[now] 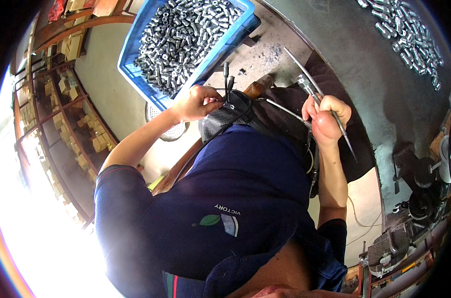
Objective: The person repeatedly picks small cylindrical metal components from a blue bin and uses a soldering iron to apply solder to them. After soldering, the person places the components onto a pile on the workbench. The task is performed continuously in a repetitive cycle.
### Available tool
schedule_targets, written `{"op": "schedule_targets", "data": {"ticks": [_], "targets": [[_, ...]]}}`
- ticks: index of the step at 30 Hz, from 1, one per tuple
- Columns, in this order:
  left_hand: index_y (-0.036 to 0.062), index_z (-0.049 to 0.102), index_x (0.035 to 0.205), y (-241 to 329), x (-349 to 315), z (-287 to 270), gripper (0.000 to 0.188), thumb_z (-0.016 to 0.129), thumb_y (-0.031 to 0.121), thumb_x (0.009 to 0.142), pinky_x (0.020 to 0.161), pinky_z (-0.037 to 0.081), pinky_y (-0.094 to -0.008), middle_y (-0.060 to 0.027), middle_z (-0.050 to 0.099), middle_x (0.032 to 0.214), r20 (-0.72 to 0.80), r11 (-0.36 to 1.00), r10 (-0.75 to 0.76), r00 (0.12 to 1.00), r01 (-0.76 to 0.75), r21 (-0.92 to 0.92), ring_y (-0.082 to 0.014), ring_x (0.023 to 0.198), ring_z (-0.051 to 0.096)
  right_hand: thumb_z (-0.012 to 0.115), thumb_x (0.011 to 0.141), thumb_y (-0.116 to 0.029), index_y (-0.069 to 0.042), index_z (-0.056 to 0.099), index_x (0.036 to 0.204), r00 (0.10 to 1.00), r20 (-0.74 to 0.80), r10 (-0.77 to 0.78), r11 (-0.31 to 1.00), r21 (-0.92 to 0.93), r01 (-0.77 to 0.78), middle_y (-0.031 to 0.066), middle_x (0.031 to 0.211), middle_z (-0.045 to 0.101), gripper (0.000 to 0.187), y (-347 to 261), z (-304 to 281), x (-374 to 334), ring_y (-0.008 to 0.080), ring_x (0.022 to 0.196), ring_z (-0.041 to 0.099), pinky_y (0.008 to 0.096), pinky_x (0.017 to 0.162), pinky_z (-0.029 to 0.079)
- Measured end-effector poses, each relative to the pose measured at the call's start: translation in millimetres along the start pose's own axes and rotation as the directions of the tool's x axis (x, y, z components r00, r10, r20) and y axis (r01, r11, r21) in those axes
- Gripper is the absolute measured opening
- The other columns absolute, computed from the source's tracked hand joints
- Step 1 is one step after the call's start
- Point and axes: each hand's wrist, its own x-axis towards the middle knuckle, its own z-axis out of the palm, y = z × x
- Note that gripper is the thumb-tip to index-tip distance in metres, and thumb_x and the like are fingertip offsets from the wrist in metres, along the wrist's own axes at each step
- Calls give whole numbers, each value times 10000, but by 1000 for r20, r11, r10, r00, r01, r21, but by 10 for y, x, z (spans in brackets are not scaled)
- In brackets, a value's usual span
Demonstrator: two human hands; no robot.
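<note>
My right hand (327, 116) is closed around a long thin metal rod with a pointed end (301, 65). A silver metal fitting (305, 83) also sticks up from its fingers. My left hand (198, 103) has its fingers curled in a pinch beside a black mesh pouch (213, 124) on my lap. What those fingers hold, if anything, is hidden. Two black cable ends (226, 72) stand up just right of the fingertips. Between the hands, a slim silver rod (285, 109) slants across my dark trousers.
A blue plastic crate (128, 67), heaped with metal fittings (186, 44), stands ahead. More fittings (409, 42) lie on the grey tabletop (344, 44) at right. Dark machinery (419, 198) occupies the lower right. Shelves with small boxes (62, 114) line the left.
</note>
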Motion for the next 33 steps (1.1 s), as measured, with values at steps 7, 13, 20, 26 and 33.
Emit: {"op": "schedule_targets", "data": {"ticks": [7, 13, 20, 26, 33], "targets": [[-25, 640, 914, 431, 49, -193, 128, 602, 89, 870, 534, 475, -207, -36, 633, 728, 153, 881, -141, 978, 195, -430, -66, 593, 579, 594, 708, -33, -27, 356, 530, 1000, -4, 16, 1000, 7, -16, 86, 567, 464, 298, 15, 1, 10, 160, 484, 474, 264, 444, 393], [-17, 643, 917, 395, 97, -330, 157, 620, 117, 839, 657, 481, -238, -52, 645, 752, 83, 981, -195, 977, 193, 31, -91, 710, 594, 610, 694, -60, -28, 360, 528, 1000, 19, 10, 999, 50, -11, 82, 564, 456, 302, 5, -17, 5, 150, 479, 466, 258, 445, 393], [-51, 609, 992, 1214, 419, -416, 164, 549, 67, 896, 582, 501, -223, -52, 626, 743, 23, 895, 111, 994, -90, -437, -80, 648, 598, 588, 701, -6, -32, 306, 507, 997, 21, -73, 929, -363, 76, 56, 500, 404, 344, 56, -14, -36, 155, 440, 451, 264, 411, 366], [-21, 617, 882, 1526, 769, -295, 340, 539, 306, 927, 537, 484, -222, -44, 616, 692, 121, 800, 142, 982, -42, -598, -85, 624, 595, 507, 619, 49, -33, 275, 534, 942, 140, -305, 807, -487, 334, 48, 486, 328, 260, -227, 133, -8, 127, 404, 343, 259, 392, 269], [-42, 613, 916, 1711, 781, -162, 164, 613, 118, 875, 536, 479, -202, -43, 607, 680, 131, 707, 204, 970, -53, -706, -81, 596, 584, 509, 674, -2, -56, 270, 522, 977, -98, -187, 951, -267, 155, 29, 496, 330, 288, -170, 291, -179, 120, 433, 330, 259, 404, 305]]}}
